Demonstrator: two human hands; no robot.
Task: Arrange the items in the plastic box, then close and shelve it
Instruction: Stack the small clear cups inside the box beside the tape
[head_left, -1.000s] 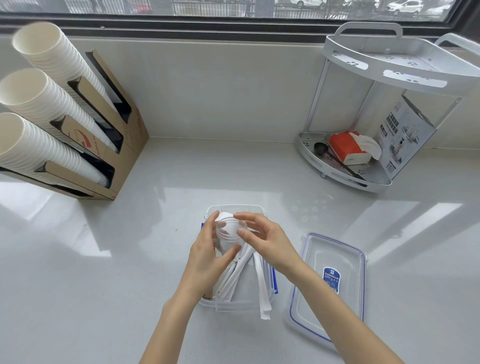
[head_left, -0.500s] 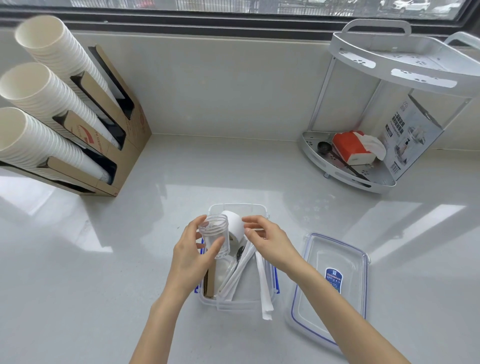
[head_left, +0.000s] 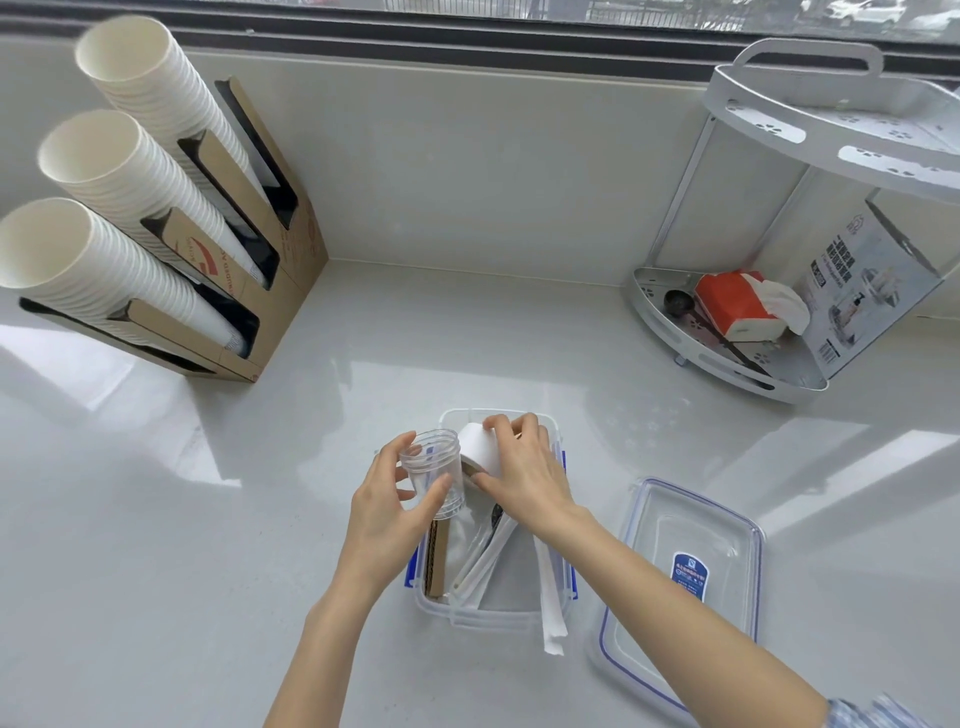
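Far left of both hands: cardboard cup holder (head_left: 270, 291) with three slanted stacks of paper cups (head_left: 130, 171), well apart, no obstacle.

Left hand (head_left: 387, 512) grasps a clear jar (head_left: 432, 473), upright, mouth up, held over the left edge of the plastic box (head_left: 498, 616). Below it a cardboard piece (head_left: 435, 561) stands on edge along the box's left wall.

Right hand (head_left: 524, 475), just right of the jar, closes on a white cup (head_left: 480, 449) tilted on its side at the box's far end. Cup and jar nearly touch; they likely compete for the same spot.

Nearer than the right hand: wrapped straws (head_left: 485, 558) lie lengthwise in the box; one wrapper (head_left: 550, 608) overhangs the near rim, likely to foul closing.

Right of the forearm: lid (head_left: 680, 587) flat on the counter (head_left: 311, 467), nearest the right hand.

Far right: corner rack (head_left: 779, 332), well apart; probably the shelf.
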